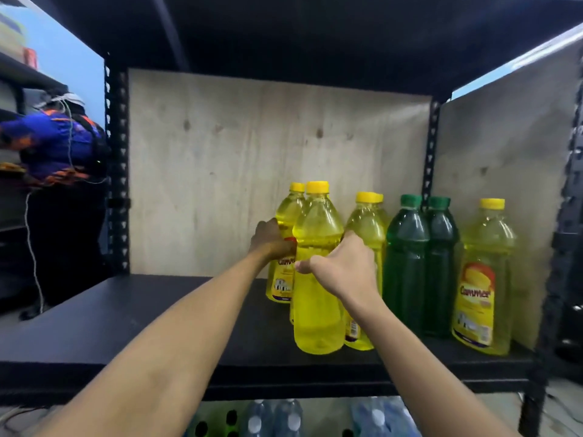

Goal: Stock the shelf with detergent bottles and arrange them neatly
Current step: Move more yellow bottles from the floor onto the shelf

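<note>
Several yellow detergent bottles and two green ones stand on the black shelf (pixel 132 313), all on its right half. My left hand (pixel 271 239) grips the back-left yellow bottle (pixel 285 212) at its label. My right hand (pixel 342 263) is wrapped round the yellow bottle behind it (pixel 367 222), its thumb touching the front yellow bottle (pixel 317 279), which stands between my hands with its label turned away. The two green bottles (pixel 407 266) stand side by side to the right. A lone yellow bottle with its label forward (pixel 482 279) stands at the far right.
A plywood back panel (pixel 220 159) and side panel (pixel 504 146) close the shelf bay. Black slotted uprights (pixel 116 171) frame it. Blue bottles (pixel 274 417) sit on the level below. A person in a blue top (pixel 53 143) works at the left.
</note>
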A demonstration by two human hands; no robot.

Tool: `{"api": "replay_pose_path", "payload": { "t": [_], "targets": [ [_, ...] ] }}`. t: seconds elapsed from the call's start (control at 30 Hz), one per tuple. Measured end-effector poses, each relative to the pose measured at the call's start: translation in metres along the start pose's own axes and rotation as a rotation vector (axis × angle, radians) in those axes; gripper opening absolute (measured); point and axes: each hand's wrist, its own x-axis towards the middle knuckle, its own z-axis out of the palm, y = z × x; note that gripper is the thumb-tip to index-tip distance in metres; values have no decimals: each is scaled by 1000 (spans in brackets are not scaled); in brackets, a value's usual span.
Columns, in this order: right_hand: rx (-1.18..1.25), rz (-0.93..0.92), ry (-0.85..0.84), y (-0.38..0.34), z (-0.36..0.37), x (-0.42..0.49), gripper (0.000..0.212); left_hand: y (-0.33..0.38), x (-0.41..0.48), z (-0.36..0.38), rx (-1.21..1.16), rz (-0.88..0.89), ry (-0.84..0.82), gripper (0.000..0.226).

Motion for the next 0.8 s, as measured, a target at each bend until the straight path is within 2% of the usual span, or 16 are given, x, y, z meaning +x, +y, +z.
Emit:
{"api": "replay_pose_path", "payload": {
  "t": [0.07,0.4,0.47,0.57,0.63,0.7,0.8],
  "targets": [
    [-3,12,-2,4,1,-1,58,-1,1,12,-19,0,3,31],
    [23,21,75,15,2,-10,67,-6,-13,13,-33,23,-22,39],
    [28,10,77,15,1,-16,76,-12,-19,10,-29,-7,-107,49],
    [-98,-54,91,15,-6,-27,100,-23,-38,-2,88,-81,-284,83],
    [-147,-117,138,21,-23,-40,108,-27,-66,-15,92,-121,-231,93],
    [-140,-154,135,37,-45,-52,92,-34,-111,-32,45,-38,-66,81],
    [-156,-65,-41,90,-74,-85,55,-49,-216,-41,-39,181,165,55]
  ]
}}
